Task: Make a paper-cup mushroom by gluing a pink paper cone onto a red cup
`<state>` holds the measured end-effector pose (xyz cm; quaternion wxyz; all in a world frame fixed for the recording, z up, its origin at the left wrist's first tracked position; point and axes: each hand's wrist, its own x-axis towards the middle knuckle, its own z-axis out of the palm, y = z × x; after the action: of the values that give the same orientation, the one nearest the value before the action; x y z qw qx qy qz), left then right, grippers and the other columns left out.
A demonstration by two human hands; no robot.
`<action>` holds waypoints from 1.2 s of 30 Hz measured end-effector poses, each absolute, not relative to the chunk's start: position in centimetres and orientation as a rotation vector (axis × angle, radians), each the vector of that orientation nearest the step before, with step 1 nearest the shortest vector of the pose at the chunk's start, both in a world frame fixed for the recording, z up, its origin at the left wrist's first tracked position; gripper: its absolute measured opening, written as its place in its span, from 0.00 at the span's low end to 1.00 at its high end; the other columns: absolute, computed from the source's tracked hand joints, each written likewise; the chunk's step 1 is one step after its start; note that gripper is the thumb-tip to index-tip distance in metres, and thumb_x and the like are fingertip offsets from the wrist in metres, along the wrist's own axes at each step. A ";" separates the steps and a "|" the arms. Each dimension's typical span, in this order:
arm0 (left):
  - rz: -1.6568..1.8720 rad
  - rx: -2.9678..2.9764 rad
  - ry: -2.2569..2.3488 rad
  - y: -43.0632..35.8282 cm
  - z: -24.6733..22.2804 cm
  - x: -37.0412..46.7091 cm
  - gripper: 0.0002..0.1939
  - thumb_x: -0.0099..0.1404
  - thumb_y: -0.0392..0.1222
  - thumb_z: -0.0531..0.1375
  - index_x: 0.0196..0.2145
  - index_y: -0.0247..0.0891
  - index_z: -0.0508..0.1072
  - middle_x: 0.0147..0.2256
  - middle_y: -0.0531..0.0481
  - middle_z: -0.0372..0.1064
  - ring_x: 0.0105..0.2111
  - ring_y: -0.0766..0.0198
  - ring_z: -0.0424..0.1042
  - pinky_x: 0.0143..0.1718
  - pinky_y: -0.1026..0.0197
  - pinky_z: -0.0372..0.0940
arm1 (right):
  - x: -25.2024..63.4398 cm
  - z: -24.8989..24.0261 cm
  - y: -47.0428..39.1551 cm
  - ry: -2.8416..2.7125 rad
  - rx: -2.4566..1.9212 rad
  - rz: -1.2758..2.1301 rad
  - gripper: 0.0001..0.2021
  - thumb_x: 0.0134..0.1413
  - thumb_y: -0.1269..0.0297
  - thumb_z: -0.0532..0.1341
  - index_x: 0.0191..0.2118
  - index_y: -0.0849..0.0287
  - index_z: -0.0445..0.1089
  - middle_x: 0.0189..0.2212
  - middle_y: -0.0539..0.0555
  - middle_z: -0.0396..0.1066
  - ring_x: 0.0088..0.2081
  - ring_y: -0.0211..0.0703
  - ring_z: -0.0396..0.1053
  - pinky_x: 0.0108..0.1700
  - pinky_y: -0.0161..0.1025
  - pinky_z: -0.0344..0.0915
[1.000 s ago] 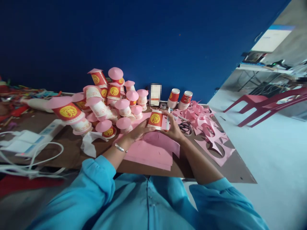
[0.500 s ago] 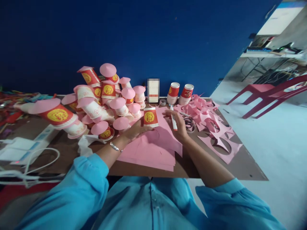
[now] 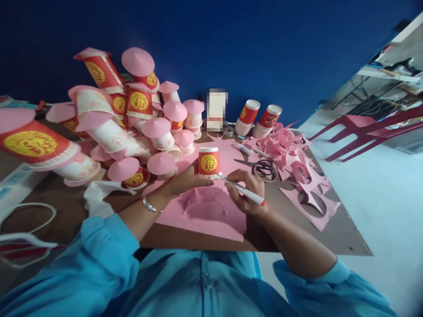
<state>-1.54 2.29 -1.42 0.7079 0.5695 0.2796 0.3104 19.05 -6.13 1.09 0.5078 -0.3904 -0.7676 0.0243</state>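
My left hand (image 3: 187,181) grips a red paper cup (image 3: 209,162) with a yellow round emblem, held upside down above the pink paper sheets (image 3: 211,220). In my right hand (image 3: 247,190) is a white marker (image 3: 246,191) with a red end, held like a pen. Its tip is at the cup's lower right rim; whether it touches I cannot tell. Beneath the cup, a curved line shows on the pink paper. To the right of the marker lie black-handled scissors (image 3: 262,167), partly over a roll of tape (image 3: 271,176).
Stacked cups with pink cone tops (image 3: 158,130) crowd the left side. Two cup stacks (image 3: 247,116) stand at the back beside a blurred upright panel (image 3: 216,112). Pink paper offcuts (image 3: 297,163) cover the right. White cables (image 3: 29,237) lie front left; a red chair (image 3: 357,127) stands beyond the table.
My right hand has turned the marker so its tip points left at the cup rim. The scissors show more fully. The view has shifted, with the cup stacks looking larger.
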 end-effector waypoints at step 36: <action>0.636 1.271 0.632 2.5 -1.6 -1.6 0.45 0.50 0.44 0.78 0.62 0.40 0.65 0.59 0.37 0.73 0.59 0.41 0.73 0.56 0.45 0.69 | 18.9 0.8 -5.7 -2.028 -0.932 -0.007 0.04 0.60 0.72 0.60 0.37 0.55 0.66 0.25 0.48 0.75 0.22 0.36 0.71 0.27 0.33 0.66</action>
<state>-1.62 2.48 -1.58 0.7124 0.5735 0.2850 0.2870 18.94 -5.68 0.75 0.4393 -0.3752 -0.8162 -0.0028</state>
